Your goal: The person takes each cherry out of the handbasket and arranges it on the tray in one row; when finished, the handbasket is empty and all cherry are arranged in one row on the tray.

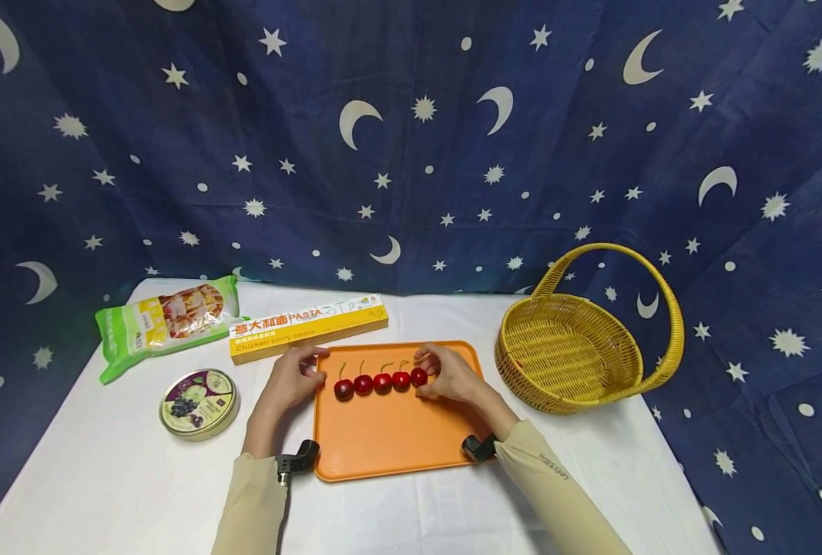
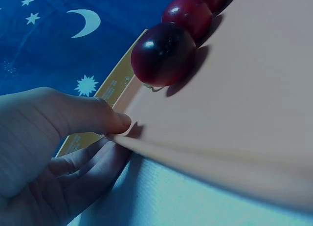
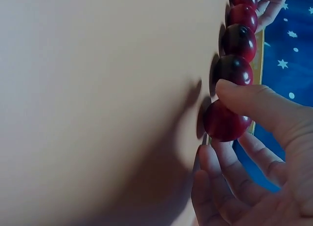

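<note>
Several dark red cherries with green stems stand in a row across the orange tray (image 1: 397,439). At the row's right end, my right hand (image 1: 451,376) holds the last cherry (image 3: 226,122) between thumb and fingers. That cherry sits close beside its neighbour (image 3: 234,69). My left hand (image 1: 291,379) pinches the tray's rim near its far left corner; in the left wrist view the thumb (image 2: 93,116) lies over the rim and the other fingers are outside it. The leftmost cherry (image 2: 164,55) is a short way from that thumb.
Behind the tray lies a yellow pasta box (image 1: 309,327). A green food packet (image 1: 169,320) and a round tin (image 1: 199,405) are at the left. To the right stands a yellow wicker basket (image 1: 556,389) with a tall handle. A blue starry cloth (image 1: 411,208) hangs behind the white table (image 1: 105,478).
</note>
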`<control>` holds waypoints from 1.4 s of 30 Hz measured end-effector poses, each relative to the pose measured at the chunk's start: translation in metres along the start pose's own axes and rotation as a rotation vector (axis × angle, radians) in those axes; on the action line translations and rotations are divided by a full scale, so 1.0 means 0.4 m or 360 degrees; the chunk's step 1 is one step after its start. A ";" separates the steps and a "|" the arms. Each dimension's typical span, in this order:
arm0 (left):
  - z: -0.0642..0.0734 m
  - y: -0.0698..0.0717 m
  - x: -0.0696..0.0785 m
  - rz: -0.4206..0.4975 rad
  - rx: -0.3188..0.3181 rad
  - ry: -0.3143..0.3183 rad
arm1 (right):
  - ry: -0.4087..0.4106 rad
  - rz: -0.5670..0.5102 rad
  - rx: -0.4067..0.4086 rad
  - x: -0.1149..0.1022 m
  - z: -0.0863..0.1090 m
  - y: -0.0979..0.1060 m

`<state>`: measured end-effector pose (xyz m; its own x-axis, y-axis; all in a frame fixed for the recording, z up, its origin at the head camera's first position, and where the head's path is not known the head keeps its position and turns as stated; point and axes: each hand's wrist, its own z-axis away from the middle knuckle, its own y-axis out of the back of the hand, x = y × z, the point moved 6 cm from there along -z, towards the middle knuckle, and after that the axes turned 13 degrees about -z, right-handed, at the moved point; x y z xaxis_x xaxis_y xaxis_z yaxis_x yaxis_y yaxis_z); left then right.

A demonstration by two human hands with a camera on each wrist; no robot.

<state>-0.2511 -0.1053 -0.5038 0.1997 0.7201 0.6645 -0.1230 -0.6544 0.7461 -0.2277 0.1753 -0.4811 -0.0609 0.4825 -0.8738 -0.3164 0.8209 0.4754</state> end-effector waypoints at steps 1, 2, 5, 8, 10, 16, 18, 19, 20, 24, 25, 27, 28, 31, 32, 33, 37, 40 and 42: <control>0.000 0.000 0.000 -0.0001 0.0001 0.0001 | -0.0004 -0.0018 0.0001 0.001 0.000 0.001; -0.001 0.001 0.001 0.0000 0.0001 0.0008 | -0.0007 -0.0031 0.0002 0.002 0.000 0.003; -0.001 0.003 0.002 -0.0001 -0.0001 0.0005 | 0.0001 -0.0056 0.0005 0.003 0.001 0.006; -0.001 0.003 0.002 0.0003 -0.0005 0.0006 | 0.0017 -0.0064 -0.0001 0.003 0.003 0.008; 0.000 0.003 0.003 0.0005 -0.0006 0.0004 | 0.0029 -0.0085 -0.0011 0.002 0.004 0.008; 0.000 0.005 0.004 -0.0004 0.0015 -0.0018 | 0.0021 -0.0140 -0.0029 0.004 0.007 0.009; 0.001 0.007 0.005 -0.0010 0.0022 -0.0027 | 0.0025 -0.0143 -0.0028 0.005 0.008 0.010; 0.001 0.007 0.006 -0.0012 0.0024 -0.0031 | 0.0034 -0.0149 -0.0029 0.005 0.008 0.010; 0.001 0.008 0.006 -0.0015 0.0024 -0.0032 | 0.0036 -0.0162 -0.0027 0.006 0.009 0.012; 0.001 0.006 0.007 -0.0017 0.0018 -0.0030 | 0.0056 -0.0203 -0.0019 0.006 0.009 0.020; 0.001 0.005 0.006 -0.0015 0.0016 -0.0028 | 0.0054 -0.0214 -0.0016 0.006 0.010 0.023; 0.001 0.005 0.005 -0.0013 0.0015 -0.0024 | 0.0054 -0.0223 -0.0012 0.005 0.011 0.028; 0.000 0.004 0.004 -0.0013 0.0015 -0.0027 | 0.0060 -0.0232 -0.0014 0.003 0.011 0.030; 0.000 0.004 0.002 -0.0017 0.0015 -0.0020 | 0.0076 -0.0251 0.0002 -0.003 0.012 0.042; 0.000 0.004 0.002 -0.0020 0.0013 -0.0021 | 0.0084 -0.0248 0.0007 -0.005 0.013 0.047; 0.000 0.004 0.001 -0.0020 0.0011 -0.0019 | 0.0087 -0.0251 0.0013 -0.008 0.013 0.053; 0.000 0.003 0.003 -0.0015 0.0006 -0.0018 | 0.0143 -0.0216 0.0060 -0.021 0.018 0.095; -0.001 0.004 0.003 -0.0020 0.0011 -0.0022 | 0.0186 -0.0182 0.0157 -0.037 0.025 0.148; -0.001 0.005 0.003 -0.0024 0.0010 -0.0019 | 0.0193 -0.0165 0.0226 -0.048 0.034 0.192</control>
<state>-0.2515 -0.1055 -0.5015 0.2133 0.7272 0.6525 -0.1138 -0.6448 0.7558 -0.2380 0.2331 -0.4265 -0.1511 0.3601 -0.9206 -0.1909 0.9031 0.3846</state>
